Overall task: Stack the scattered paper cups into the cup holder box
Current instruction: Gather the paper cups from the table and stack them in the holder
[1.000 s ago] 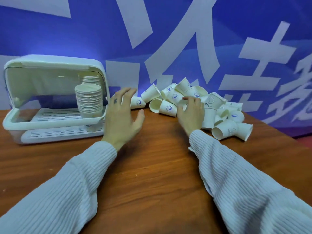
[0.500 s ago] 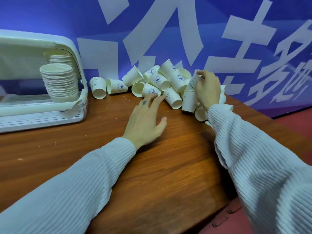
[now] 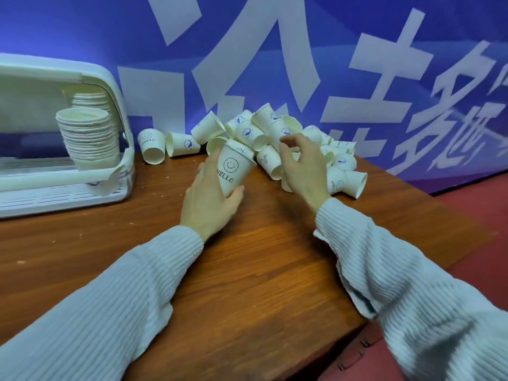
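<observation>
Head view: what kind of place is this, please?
Probably an event or exhibition venue, not a home: a large blue banner with big white characters behind the wooden table, many disposable paper cups, and red carpet-like flooring.

Pale ribbed knit sleeves (image 3: 115, 306); small dark mark on left hand (image 3: 209, 207).

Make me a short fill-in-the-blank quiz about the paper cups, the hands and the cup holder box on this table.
1. The left hand grips a cup printed with a smiley and the word ____.
2. The cup holder box stands to the ____ of the loose cup pile.
3. The right hand reaches into the ____ of loose cups.
4. The table is made of ____.

Missing words: HELLO; left; pile; wood
</observation>
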Action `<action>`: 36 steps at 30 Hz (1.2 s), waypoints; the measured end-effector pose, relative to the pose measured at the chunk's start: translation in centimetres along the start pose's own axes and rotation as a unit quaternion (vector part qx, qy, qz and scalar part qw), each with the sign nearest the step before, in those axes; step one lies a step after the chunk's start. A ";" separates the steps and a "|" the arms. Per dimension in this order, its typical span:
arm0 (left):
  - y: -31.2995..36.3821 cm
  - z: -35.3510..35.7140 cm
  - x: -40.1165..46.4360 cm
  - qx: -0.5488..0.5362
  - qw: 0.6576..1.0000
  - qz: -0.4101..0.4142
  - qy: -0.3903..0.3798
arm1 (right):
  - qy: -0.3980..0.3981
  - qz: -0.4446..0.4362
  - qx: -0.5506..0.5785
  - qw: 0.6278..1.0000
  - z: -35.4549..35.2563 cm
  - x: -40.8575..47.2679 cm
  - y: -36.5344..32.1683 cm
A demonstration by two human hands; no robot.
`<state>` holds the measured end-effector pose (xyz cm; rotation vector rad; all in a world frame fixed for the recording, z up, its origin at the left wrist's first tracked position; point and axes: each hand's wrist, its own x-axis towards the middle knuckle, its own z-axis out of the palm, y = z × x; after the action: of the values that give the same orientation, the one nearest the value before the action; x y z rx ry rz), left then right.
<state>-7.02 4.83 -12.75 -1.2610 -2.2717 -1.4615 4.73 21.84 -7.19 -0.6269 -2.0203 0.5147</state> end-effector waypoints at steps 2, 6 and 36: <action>0.1 -0.1 -0.1 -0.013 1.000 -0.005 -0.002 | -0.059 0.031 -0.160 0.985 -0.4 0.8 1.9; 0.8 -0.2 -0.5 -0.020 1.000 0.004 -0.016 | -0.113 -0.014 -0.290 0.950 -0.6 0.2 3.6; -6.3 -23.3 3.9 -0.157 0.897 -0.109 0.399 | -0.334 -0.340 0.010 0.879 16.8 4.0 -24.2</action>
<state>-20.76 -12.95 -3.07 -0.3082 -1.6785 -1.9947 -17.08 3.56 1.44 0.3630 -2.6793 0.3338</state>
